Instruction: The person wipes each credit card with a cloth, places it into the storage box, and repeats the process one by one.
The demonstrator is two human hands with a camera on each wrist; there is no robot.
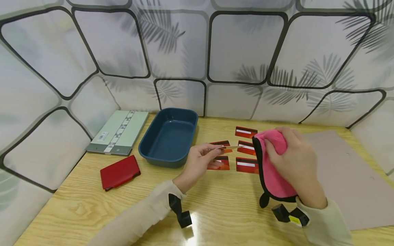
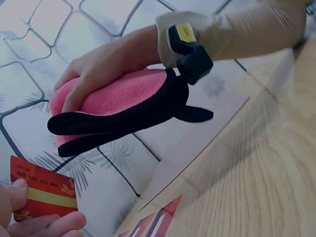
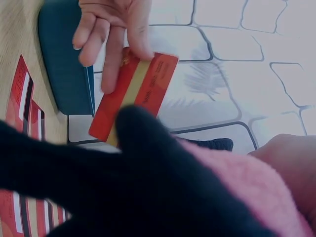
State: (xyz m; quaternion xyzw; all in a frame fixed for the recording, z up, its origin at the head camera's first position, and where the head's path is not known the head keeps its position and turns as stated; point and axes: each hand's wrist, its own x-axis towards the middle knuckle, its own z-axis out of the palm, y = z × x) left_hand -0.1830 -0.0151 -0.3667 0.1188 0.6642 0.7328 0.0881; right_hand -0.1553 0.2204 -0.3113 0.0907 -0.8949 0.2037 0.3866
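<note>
My left hand (image 1: pixel 198 163) pinches a red card with a gold stripe (image 3: pixel 143 91) between thumb and fingers, raised above the table. In the head view this card appears nearly edge-on. My right hand (image 1: pixel 293 159) grips a folded pink cloth with black edging (image 1: pixel 274 171), just right of the card. The cloth's black hanging loop (image 2: pixel 195 114) dangles below it. Beneath and beyond the hands lie several red cards (image 1: pixel 247 165) on the table, each with a dark stripe and a white strip. The left hand partly covers some of them.
A blue rectangular tub (image 1: pixel 172 136) stands behind the left hand. Left of it are a pale green binder (image 1: pixel 118 131) and a red wallet (image 1: pixel 120 172). A flat grey-beige board (image 1: pixel 347 177) lies at the right. A patterned backdrop (image 1: pixel 181 44) closes off the table's far side.
</note>
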